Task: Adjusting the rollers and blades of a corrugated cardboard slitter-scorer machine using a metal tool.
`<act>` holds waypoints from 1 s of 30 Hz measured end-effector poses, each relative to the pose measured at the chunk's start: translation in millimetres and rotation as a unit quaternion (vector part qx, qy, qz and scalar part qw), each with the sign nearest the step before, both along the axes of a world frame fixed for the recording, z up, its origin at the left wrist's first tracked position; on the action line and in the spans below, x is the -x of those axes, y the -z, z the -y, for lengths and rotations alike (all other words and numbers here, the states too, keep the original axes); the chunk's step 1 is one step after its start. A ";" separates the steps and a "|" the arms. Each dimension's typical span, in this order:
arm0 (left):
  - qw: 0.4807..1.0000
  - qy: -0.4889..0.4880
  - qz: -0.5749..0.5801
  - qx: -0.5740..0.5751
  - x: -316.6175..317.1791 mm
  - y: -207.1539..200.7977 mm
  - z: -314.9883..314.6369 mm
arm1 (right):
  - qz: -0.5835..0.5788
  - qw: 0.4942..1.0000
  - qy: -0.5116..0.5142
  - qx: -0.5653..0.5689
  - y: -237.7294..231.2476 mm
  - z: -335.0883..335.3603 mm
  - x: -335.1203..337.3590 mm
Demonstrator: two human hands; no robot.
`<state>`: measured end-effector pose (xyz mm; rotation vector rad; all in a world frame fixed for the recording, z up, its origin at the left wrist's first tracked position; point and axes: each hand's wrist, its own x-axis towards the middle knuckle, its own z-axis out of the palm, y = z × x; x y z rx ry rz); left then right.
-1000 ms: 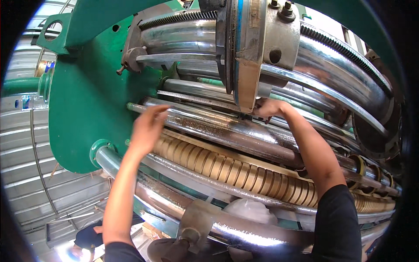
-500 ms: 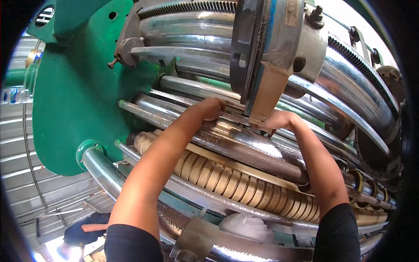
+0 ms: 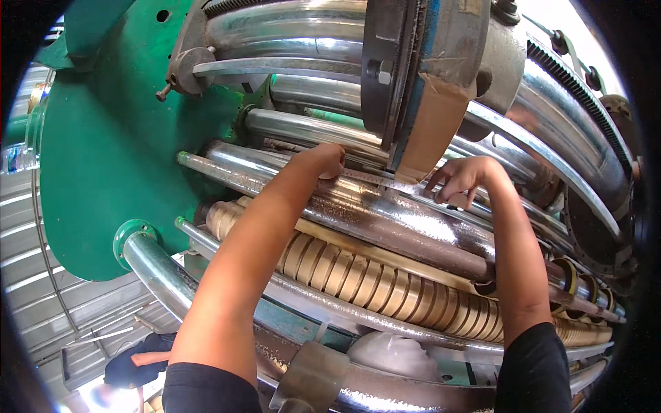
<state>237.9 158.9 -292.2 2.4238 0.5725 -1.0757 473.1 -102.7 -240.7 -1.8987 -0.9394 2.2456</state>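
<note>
A thin, light ruler [image 3: 372, 179] with fine markings lies lengthwise along the rods in the middle of the machine. The fingers of my left hand [image 3: 325, 162] are closed on it, the fingertips partly hidden behind the hand. Over its right end, my right hand [image 3: 468, 177] hovers with bent fingers held apart; whether a fingertip touches the ruler is hard to see. Between my hands, a brown cardboard-like piece [image 3: 435, 127] taped to the large round flange [image 3: 389, 76] hangs just above the ruler. Under my forearms runs a thick, worn metal bar [image 3: 385, 230].
A big green end plate [image 3: 103, 186] stands at the left, with polished rods set into it. Below my hands runs a ribbed brass-coloured shaft [image 3: 358, 275]. A toothed rack [image 3: 571, 89] curves at upper right. Another person [image 3: 141, 361] is at the lower left.
The ruler has shifted to the right with my left hand on it. My right hand has moved right, out from beside the cardboard-like piece, and its fingers have spread. The view has shifted slightly.
</note>
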 end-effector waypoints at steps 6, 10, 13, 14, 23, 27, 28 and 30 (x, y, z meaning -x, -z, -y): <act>0.999 -0.013 -0.012 0.047 -2.4 2.8 0.4 | 0.040 0.997 -0.046 0.051 19.8 -2.1 15.4; 0.998 0.010 0.001 0.058 0.0 4.7 0.3 | 0.056 0.996 -0.038 0.064 21.9 -1.0 18.1; 0.991 -0.086 -0.039 0.098 14.9 14.6 -13.4 | 0.053 0.995 -0.050 0.061 18.0 -13.4 24.7; 0.990 -0.084 -0.040 0.101 11.2 9.2 -8.7 | 0.053 0.995 -0.051 0.068 21.9 -12.4 24.0; 0.983 -0.122 -0.113 0.079 -16.3 -59.7 21.3 | 0.029 0.997 -0.066 0.028 63.7 2.6 18.5; 0.975 -0.108 -0.154 0.117 -18.6 -65.3 18.6 | 0.030 0.997 -0.055 0.039 56.4 -0.1 21.5; 0.979 -0.088 -0.155 0.103 -19.2 -66.4 18.3 | 0.029 0.997 -0.055 0.035 58.9 0.8 21.6; 0.982 -0.066 -0.155 0.090 -19.8 -64.3 19.9 | 0.028 0.998 -0.054 0.025 62.4 3.1 20.7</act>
